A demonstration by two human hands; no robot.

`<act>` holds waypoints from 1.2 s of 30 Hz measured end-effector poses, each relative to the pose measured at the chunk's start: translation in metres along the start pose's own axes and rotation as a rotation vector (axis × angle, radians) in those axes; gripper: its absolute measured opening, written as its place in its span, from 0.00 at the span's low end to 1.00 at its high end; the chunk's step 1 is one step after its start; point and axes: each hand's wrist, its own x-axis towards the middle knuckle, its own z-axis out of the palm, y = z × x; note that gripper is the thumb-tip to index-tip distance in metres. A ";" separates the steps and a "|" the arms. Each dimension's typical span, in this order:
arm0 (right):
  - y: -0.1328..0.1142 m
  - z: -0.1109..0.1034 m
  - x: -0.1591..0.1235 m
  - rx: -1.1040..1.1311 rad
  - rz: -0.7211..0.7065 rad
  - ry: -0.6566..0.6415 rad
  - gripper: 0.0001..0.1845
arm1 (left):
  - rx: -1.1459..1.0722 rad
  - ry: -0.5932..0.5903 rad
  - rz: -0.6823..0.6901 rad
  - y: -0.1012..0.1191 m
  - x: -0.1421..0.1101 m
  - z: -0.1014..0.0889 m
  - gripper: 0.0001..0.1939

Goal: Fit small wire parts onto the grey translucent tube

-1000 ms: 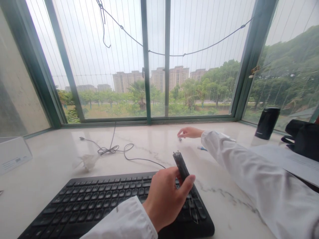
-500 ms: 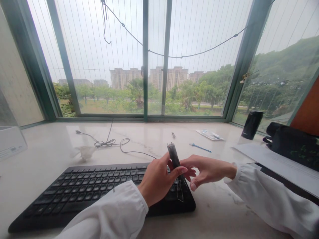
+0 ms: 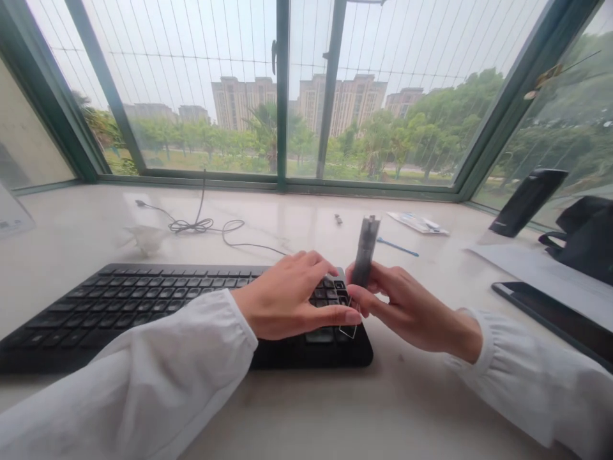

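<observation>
A person in white long sleeves is pinching a slim grey cylindrical tube (image 3: 364, 249) upright in the right hand (image 3: 412, 306) at a desk of white veined marble (image 3: 306, 409). The tube's lower end is sitting between the thumb and the curled, closed-up fingers (image 3: 378, 281), with its top standing clear above them. A thin pale wire loop (image 3: 348, 330) is hanging just below the tube, over a black computer keyboard (image 3: 143, 294).

The left hand (image 3: 287, 297) is lying palm down above the keyboard's right-hand keys, its fingers (image 3: 311, 262) held loosely together and gripping nothing, while its thumb is stretching toward the right hand, just beside the tube's base.

Farther along the desk, a coiled thin black cable (image 3: 191, 225) and a crumpled white tissue (image 3: 146, 239) are lying to the left. A small dark object (image 3: 338, 218), a slender blue stick (image 3: 397, 246) and a white packet (image 3: 417, 223) are resting beyond the tube. To the right, a black cylindrical cup (image 3: 527, 203) and a black bag (image 3: 579, 233) are standing near a dark tablet (image 3: 541, 313). A green-framed window (image 3: 282, 96) is overlooking trees and tower blocks.
</observation>
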 end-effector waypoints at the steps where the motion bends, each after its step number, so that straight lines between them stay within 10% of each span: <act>1: 0.000 0.001 -0.001 0.032 0.019 0.002 0.12 | 0.039 -0.026 0.033 0.000 -0.001 0.001 0.35; 13: 0.001 0.002 0.000 0.280 0.219 -0.016 0.18 | 0.192 -0.066 0.160 0.003 -0.006 0.010 0.48; 20: 0.005 -0.010 0.005 0.254 0.102 -0.155 0.19 | 0.003 -0.064 0.110 0.004 0.000 0.001 0.16; 36: -0.007 0.007 0.004 0.074 0.104 0.111 0.15 | -0.019 0.051 0.100 -0.008 0.017 0.021 0.08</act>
